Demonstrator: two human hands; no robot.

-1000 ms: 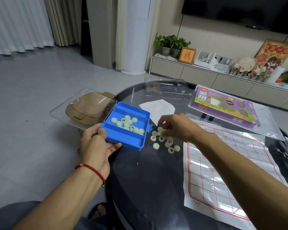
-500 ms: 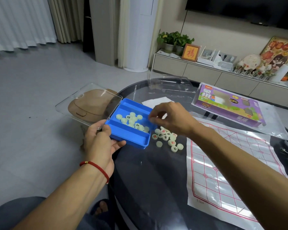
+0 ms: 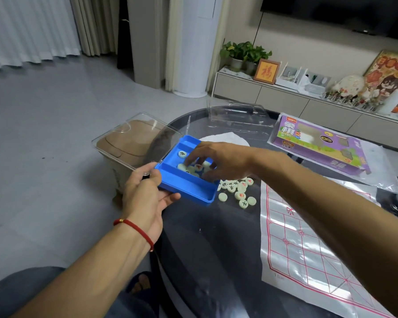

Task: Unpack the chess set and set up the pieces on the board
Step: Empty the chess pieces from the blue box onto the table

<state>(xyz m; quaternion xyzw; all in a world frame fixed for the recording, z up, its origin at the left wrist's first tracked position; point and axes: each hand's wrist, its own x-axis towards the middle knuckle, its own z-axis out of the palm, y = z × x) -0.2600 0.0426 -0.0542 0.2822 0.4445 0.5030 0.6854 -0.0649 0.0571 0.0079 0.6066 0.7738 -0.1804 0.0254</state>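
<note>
Blue plastic case (image 3: 189,191): shallow, rectangular, divided into compartments, held at the left edge of the dark round glass table (image 3: 205,260); its long axis runs from near-right to far-left, and its clear hinged lid (image 3: 133,138) stands open off the far-left side, over a brown bin (image 3: 129,145) on the floor. Left hand (image 3: 145,198): grips the case's near-left corner, thumb on the rim, fingers underneath; a red cord bracelet (image 3: 136,228) circles the wrist. Right hand (image 3: 218,161): reaches into the case from the right, fingers spread and curved down over the pieces; whether any piece is pinched cannot be told. Xiangqi pieces in the case (image 3: 194,167): pale round discs with red or black characters, clustered under the fingers, one lying apart at the far-left end. Loose xiangqi pieces (image 3: 237,189): a small heap on the glass just right of the case, lying flat, a few with blank faces up. Paper board (image 3: 308,249): white sheet with a red grid, flat on the right of the table, long axis running near to far, no pieces on it. Purple packaging box (image 3: 317,145): lying flat on the far right, on clear plastic wrap (image 3: 377,164). Clear plastic tray (image 3: 237,118): at the far edge of the table. White paper sheet (image 3: 228,138): partly behind the right hand.
</note>
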